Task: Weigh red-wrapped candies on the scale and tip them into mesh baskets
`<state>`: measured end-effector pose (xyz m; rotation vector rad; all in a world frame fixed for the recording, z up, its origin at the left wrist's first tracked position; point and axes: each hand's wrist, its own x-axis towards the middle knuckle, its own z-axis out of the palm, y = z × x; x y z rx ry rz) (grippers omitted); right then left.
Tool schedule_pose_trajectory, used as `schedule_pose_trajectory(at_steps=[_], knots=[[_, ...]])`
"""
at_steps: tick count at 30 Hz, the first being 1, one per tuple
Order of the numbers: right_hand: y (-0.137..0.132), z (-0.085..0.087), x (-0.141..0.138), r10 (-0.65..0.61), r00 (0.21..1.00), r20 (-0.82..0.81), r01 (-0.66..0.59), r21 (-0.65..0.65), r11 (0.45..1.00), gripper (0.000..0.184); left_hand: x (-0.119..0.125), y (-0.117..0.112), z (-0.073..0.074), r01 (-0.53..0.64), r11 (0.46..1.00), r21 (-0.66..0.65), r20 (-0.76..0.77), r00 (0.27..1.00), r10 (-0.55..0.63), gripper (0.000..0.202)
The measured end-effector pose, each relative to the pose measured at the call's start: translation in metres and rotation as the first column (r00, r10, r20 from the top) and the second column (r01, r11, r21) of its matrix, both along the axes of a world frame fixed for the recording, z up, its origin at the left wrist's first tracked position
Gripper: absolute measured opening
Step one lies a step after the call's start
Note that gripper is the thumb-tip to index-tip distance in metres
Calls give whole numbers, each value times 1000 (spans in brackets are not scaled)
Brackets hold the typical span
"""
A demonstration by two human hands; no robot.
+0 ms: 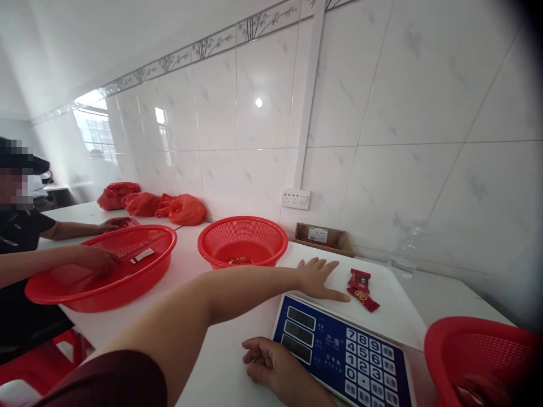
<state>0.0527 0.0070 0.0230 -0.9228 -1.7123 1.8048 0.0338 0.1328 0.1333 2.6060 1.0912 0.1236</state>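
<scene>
Head-worn view, facing tiled wall (pixel 254 141), table (pixel 220 367) close below

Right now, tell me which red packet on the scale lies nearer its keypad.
The packet with the gold oval; the other red packet, with dark print, lies farther back, toward the tiled wall.

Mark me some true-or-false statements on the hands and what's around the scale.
1. The left hand is spread open. True.
2. Two red packets lie on the white tray. True.
3. The right hand touches the red packets. False: the right hand is near the displays.
4. The cardboard box sits on the white tray. False: the cardboard box is by the wall.
5. Another person's hand is inside a red basket. True.
</scene>
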Motion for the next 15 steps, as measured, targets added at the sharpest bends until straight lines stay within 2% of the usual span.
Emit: schedule_pose_trajectory(at_steps=[4, 8, 12, 15], knots=[[-1, -2, 0, -8, 1000, -17, 9, 35, 999, 48, 45, 0, -8, -14, 1000, -14, 37, 999, 14, 99], [-1, -2, 0, -8, 1000, 0, 8, 56, 998, 44, 79, 2, -12, 98, 993, 68, -53, 994, -94, 83], [-2, 5, 1, -6, 1000, 24, 4, 75, 997, 41, 90, 6, -16, 143, 961, 237, -61, 989, -133, 60], [-4, 9, 1, -15, 999, 36, 12, 83, 997, 37, 88, 9, -16, 118, 955, 271, -31, 993, -114, 46]])
